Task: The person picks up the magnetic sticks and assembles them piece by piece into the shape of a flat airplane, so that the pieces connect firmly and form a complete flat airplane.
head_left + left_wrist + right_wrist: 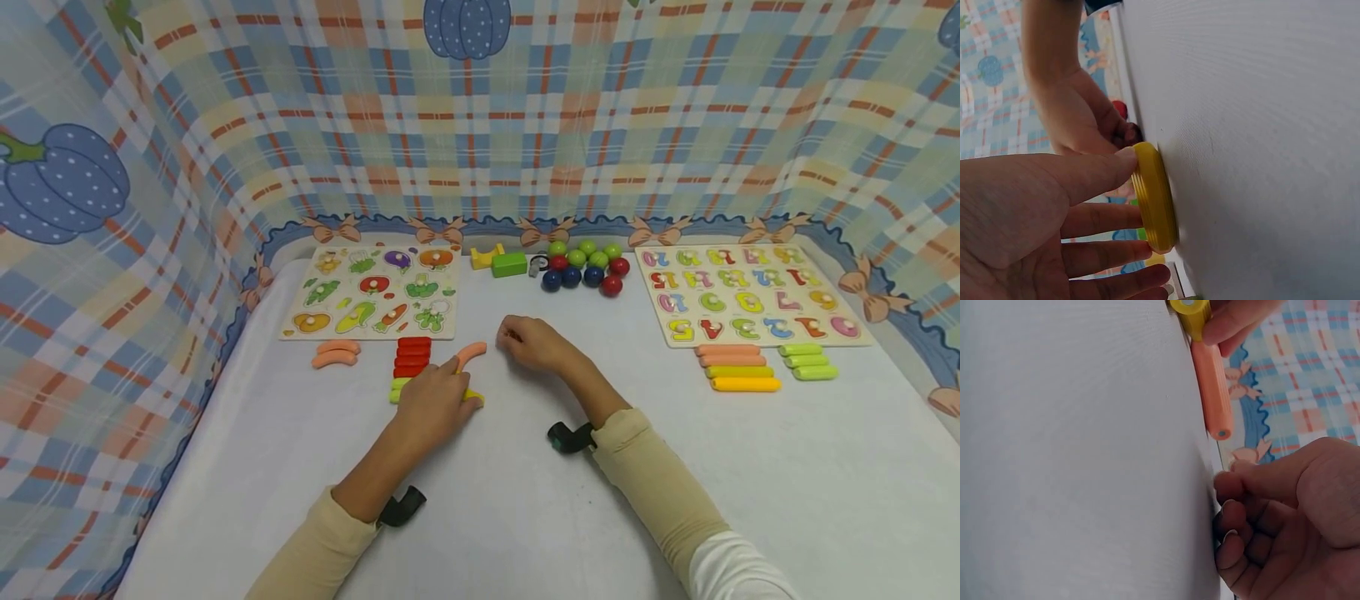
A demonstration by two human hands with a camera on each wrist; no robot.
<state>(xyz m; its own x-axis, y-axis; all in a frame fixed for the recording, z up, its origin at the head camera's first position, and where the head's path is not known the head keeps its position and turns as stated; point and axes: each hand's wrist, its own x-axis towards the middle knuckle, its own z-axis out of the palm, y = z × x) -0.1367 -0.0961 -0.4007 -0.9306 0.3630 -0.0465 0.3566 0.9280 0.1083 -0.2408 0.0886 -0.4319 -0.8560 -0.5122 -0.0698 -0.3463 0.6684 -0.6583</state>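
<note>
A vegetable puzzle board (345, 282) and a number puzzle board (692, 304) flank green balls (576, 257), red balls (612, 286), blue balls (572, 277), a green block (509, 266) and possibly a clip (536, 267).

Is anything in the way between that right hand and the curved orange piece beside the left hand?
Nothing visible: the head view shows only white tabletop between the right hand and that curved orange piece. The left hand, holding a yellow piece, is at its far end.

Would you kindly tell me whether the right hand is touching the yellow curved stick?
No, the left hand has its thumb on the yellow curved stick, with the right hand apart from it.
</note>
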